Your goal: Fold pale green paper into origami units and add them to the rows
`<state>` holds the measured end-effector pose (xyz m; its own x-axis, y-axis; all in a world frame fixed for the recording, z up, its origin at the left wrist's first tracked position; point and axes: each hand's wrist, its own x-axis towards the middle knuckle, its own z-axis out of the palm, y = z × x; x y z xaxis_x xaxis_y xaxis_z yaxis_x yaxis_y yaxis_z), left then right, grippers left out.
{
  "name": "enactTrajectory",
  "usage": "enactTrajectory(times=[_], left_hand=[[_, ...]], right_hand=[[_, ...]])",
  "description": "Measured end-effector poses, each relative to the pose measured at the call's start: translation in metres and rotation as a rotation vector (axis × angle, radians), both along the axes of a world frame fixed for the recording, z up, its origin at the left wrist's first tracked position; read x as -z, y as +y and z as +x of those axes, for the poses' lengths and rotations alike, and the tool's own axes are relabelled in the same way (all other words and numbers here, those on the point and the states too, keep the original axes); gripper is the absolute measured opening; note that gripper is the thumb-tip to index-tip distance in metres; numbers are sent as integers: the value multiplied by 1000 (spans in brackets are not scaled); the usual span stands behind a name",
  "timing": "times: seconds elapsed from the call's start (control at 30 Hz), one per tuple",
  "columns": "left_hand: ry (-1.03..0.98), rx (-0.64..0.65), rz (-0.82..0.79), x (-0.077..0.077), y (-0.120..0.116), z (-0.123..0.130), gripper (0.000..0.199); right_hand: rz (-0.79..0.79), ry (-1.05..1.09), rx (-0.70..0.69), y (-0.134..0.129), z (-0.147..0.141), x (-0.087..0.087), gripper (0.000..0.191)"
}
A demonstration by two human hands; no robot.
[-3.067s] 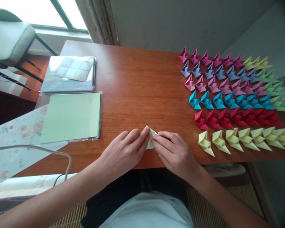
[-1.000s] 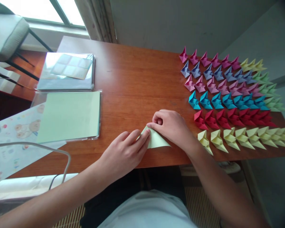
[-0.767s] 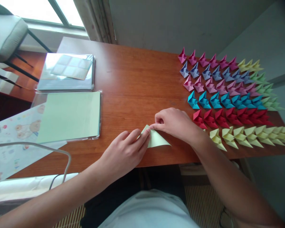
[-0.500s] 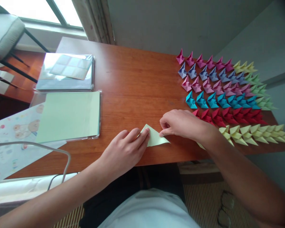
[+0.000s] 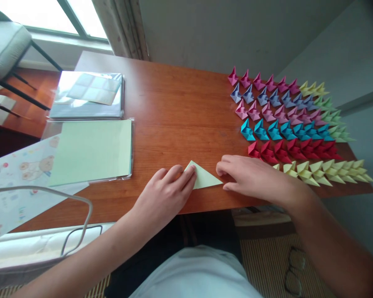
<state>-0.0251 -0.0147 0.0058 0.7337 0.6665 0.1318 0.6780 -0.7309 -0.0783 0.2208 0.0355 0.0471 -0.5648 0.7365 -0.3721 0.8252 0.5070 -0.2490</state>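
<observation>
A small piece of pale green paper (image 5: 204,179), folded into a triangle, lies near the front edge of the wooden table. My left hand (image 5: 165,193) holds its left part down under the fingertips; the thumb is hidden. Just off the paper's right tip, my right hand (image 5: 250,175) rests on the table with its thumb and curled fingers apart, holding nothing. Beyond that hand, rows of folded paper pieces in several colours cover the table's right side, with red pieces (image 5: 279,151) and pale yellow pieces (image 5: 320,171) closest to it.
At the left lie a pack of pale green sheets (image 5: 93,153) and, behind it, a clear-wrapped pack (image 5: 83,108) with a checked card (image 5: 95,89) on top. A grey cable (image 5: 88,211) loops by a printed sheet (image 5: 6,198). Glasses (image 5: 294,273) lie below the table.
My right hand has slid right along the paper and come off its tip, its thumb and fingers parting. My left hand stays on the paper. The view has shifted slightly.
</observation>
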Motion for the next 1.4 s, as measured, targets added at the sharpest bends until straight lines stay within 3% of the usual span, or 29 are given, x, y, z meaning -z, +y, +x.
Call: enactTrajectory(times=[0.07,0.23,0.37,0.5,0.63,0.77,0.97,1.13,1.27,1.4], left_hand=[[-26,-17,-18,2,-1,0,36],[-157,-60,-60,13,-2,1,37],[-257,-82,-124,18,-2,2,38],[-428,-146,-185,13,-2,4,39],[-525,-228,-225,3,2,8,51],[-513,-279,-379,-6,7,10,67],[-599,-290,-576,-12,16,8,58],[-800,-273,-723,-12,17,7,53],[-1034,-255,-961,-12,17,6,54],[-1202,-278,-1188,-13,18,9,55]], right_hand=[[12,14,94,-9,-3,3,13],[151,38,323,-30,-14,25,21],[124,302,441,-37,-14,36,20],[125,527,567,-39,-15,31,11],[217,649,552,-36,-22,18,8],[269,704,497,-29,-29,2,9],[281,739,464,-19,-35,-11,9],[199,857,511,-18,-38,-9,8],[98,956,591,-23,-38,0,35],[110,908,575,-29,-38,10,44]])
